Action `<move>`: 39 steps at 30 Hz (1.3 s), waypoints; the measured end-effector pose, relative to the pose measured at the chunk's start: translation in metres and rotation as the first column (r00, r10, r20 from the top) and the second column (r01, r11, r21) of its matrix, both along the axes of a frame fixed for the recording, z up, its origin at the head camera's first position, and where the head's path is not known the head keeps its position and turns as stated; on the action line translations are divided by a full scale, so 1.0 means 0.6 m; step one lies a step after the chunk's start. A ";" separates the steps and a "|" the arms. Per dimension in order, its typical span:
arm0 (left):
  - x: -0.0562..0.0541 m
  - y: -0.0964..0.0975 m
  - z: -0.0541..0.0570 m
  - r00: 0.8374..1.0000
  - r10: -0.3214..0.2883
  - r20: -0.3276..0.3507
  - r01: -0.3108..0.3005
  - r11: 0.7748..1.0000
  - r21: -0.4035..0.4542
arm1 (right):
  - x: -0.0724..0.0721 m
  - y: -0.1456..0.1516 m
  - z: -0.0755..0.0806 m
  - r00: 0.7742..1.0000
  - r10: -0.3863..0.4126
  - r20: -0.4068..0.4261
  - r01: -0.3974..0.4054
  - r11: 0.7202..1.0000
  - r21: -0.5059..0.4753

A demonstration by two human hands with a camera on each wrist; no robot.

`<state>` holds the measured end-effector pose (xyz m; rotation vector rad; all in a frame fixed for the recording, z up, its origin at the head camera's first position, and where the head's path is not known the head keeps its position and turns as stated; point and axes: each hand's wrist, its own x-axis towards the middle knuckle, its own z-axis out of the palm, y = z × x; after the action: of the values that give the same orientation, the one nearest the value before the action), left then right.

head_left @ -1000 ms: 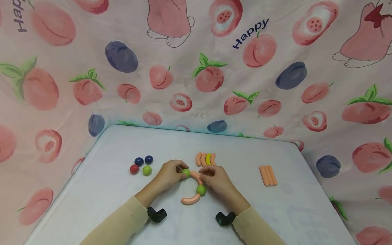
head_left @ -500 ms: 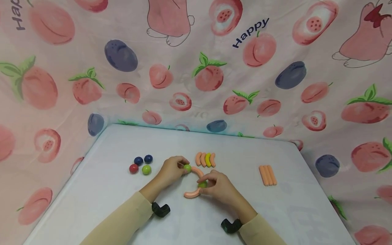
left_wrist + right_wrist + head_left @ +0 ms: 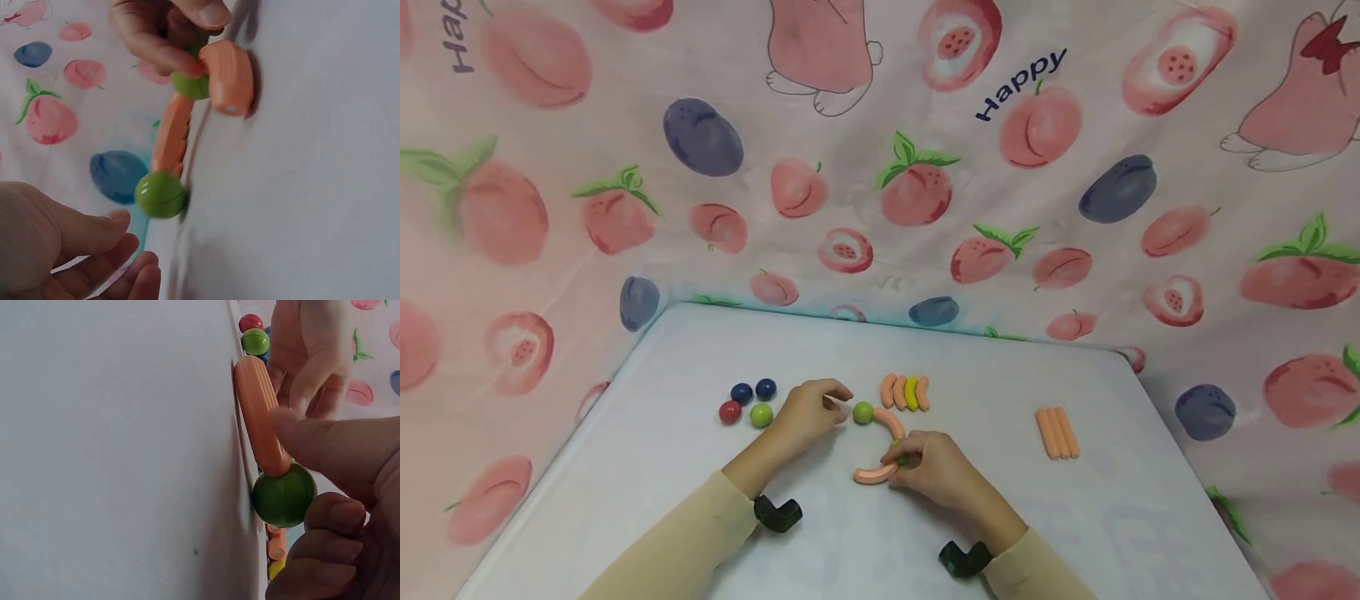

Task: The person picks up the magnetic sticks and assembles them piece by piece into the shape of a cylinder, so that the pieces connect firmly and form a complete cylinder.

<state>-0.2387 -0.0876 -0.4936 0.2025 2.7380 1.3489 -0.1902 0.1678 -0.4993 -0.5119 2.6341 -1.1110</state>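
A curved chain lies on the white table: a green ball [image 3: 862,412] at its far left end, a curved orange piece [image 3: 890,422], a second green ball [image 3: 284,495], then another curved orange piece [image 3: 872,476] nearer the front. My right hand [image 3: 936,467] grips the chain at that second ball, thumb on the near orange piece and fingers against the ball, mostly covering it in the head view. Just left of the end ball, my left hand [image 3: 808,414] holds nothing; a small gap parts its loosely bent fingers from the ball.
Left on the table sit two dark blue balls [image 3: 741,393], a red ball [image 3: 730,412] and a loose green ball [image 3: 762,415]. Beyond the chain lie several curved orange pieces [image 3: 888,390] with a yellow one [image 3: 912,393]. Straight orange sticks [image 3: 1057,432] lie at right.
My left hand has let go of the end green ball and drawn back left. My right hand has moved from the far orange piece to the middle ball; the chain has shifted slightly away and right.
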 end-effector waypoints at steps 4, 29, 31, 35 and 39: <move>0.011 -0.030 0.023 1.000 0.021 0.016 -0.020 0.999 -0.041 | 0.007 0.006 -0.003 1.000 -0.020 -0.019 0.020 0.999 0.041; 0.070 -0.137 0.030 0.978 0.149 -0.148 -0.180 0.956 -0.232 | 0.001 -0.010 -0.005 0.997 0.030 -0.071 -0.022 0.993 0.113; 0.071 -0.133 0.025 0.979 0.140 -0.145 -0.173 0.955 -0.242 | 0.001 -0.011 -0.005 0.997 0.031 -0.077 -0.022 0.992 0.120; 0.074 -0.121 0.015 0.987 0.121 -0.101 -0.142 0.960 -0.241 | 0.002 -0.014 -0.005 0.995 0.022 -0.101 -0.008 0.990 0.140; 0.081 -0.100 0.007 0.994 0.099 -0.049 -0.107 0.971 -0.215 | 0.003 -0.017 -0.006 0.994 0.005 -0.109 0.012 0.987 0.162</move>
<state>-0.1903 -0.1478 -0.4894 0.0719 2.9375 1.0643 -0.1881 0.1574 -0.5027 -0.5489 2.7903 -0.8815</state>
